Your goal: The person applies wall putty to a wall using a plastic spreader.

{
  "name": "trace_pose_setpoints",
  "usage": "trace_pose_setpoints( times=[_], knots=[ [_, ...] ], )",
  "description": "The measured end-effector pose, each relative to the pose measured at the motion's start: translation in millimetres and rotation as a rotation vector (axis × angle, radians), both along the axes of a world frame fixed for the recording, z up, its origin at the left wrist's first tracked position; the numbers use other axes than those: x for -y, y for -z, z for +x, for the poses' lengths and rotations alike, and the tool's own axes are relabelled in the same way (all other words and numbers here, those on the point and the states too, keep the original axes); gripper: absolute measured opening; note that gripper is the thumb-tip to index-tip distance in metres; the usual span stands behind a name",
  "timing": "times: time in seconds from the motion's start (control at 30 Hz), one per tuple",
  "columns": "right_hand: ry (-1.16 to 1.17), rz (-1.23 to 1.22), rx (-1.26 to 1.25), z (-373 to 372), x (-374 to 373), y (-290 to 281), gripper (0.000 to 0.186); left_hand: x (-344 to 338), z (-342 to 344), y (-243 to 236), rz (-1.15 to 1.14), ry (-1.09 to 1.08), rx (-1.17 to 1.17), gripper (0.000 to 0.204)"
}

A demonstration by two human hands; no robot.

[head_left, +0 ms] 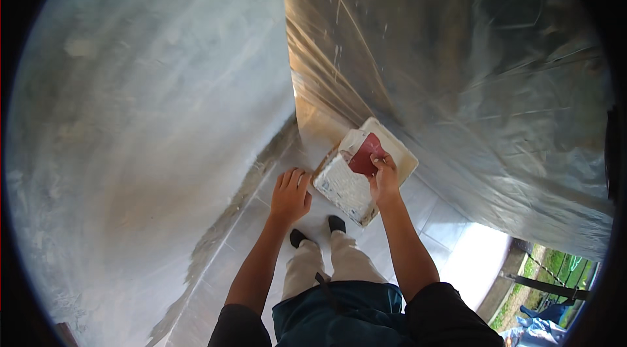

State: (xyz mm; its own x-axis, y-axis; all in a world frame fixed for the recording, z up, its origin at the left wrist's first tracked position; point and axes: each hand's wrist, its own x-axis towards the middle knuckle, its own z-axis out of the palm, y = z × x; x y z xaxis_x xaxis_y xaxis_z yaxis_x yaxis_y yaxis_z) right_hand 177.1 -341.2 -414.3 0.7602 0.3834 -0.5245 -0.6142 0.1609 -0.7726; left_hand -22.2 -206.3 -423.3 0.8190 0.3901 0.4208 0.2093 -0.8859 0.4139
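Right hand (pixel 385 180) pinches a red scraper (pixel 366 154) over a paint tray (pixel 408 159); left hand (pixel 291 197) hangs open. Slackening could drop the scraper.

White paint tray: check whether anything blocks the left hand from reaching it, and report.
Nothing visible stands between the left hand and the tray; its fingers are beside the tray's left corner, though touching or not is unclear. The right hand holds a red flat piece over the tray, away from that corner.
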Motion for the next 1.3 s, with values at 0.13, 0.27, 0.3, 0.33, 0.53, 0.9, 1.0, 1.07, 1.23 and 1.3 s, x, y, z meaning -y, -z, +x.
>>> trace_pose_setpoints(
  times=[0.13, 0.27, 0.3, 0.33, 0.53, 0.9, 1.0, 1.07, 1.23, 1.3],
  knots=[
    [0.132, -0.149, 0.010, 14.3, 46.0, 40.1, 0.022, 21.0, -0.4, 42.7, -0.050, 0.024, -0.168, 0.046],
    [0.184, -0.381, 0.055, 39.7, 99.3, 90.2, 0.026, 47.3, 20.6, 74.7, -0.168, 0.009, -0.227, 0.047],
    [0.198, -0.439, 0.085, 42.1, 106.3, 99.2, 0.024, 52.2, 24.5, 82.7, -0.182, 0.010, -0.239, 0.047],
    [0.195, -0.453, 0.075, 45.6, 112.0, 108.1, 0.024, 56.7, 28.6, 90.4, -0.200, 0.002, -0.256, 0.048],
    [-0.112, -0.978, 0.559, 67.8, 121.7, 143.6, 0.020, 85.4, 47.0, 131.7, -0.283, -0.005, -0.325, 0.050],
    [-0.507, -0.953, 1.091, 97.7, 72.4, 174.5, 0.013, 102.1, 56.0, 163.8, -0.395, -0.076, -0.371, 0.049],
    [-0.539, -0.939, 1.107, 100.2, 62.0, 181.3, 0.011, 105.1, 59.6, 166.4, -0.420, -0.078, -0.359, 0.047],
    [-0.546, -0.935, 1.101, 103.4, 58.4, 184.4, 0.011, 107.9, 61.4, 167.0, -0.430, -0.080, -0.338, 0.046],
    [-0.551, -0.917, 1.112, 106.8, 53.2, 188.3, 0.012, 112.2, 60.3, 169.2, -0.431, -0.093, -0.321, 0.047],
    [-0.555, -0.928, 1.107, 109.6, 53.0, 189.3, 0.013, 114.7, 58.7, 170.7, -0.436, -0.098, -0.316, 0.047]
  ],
)
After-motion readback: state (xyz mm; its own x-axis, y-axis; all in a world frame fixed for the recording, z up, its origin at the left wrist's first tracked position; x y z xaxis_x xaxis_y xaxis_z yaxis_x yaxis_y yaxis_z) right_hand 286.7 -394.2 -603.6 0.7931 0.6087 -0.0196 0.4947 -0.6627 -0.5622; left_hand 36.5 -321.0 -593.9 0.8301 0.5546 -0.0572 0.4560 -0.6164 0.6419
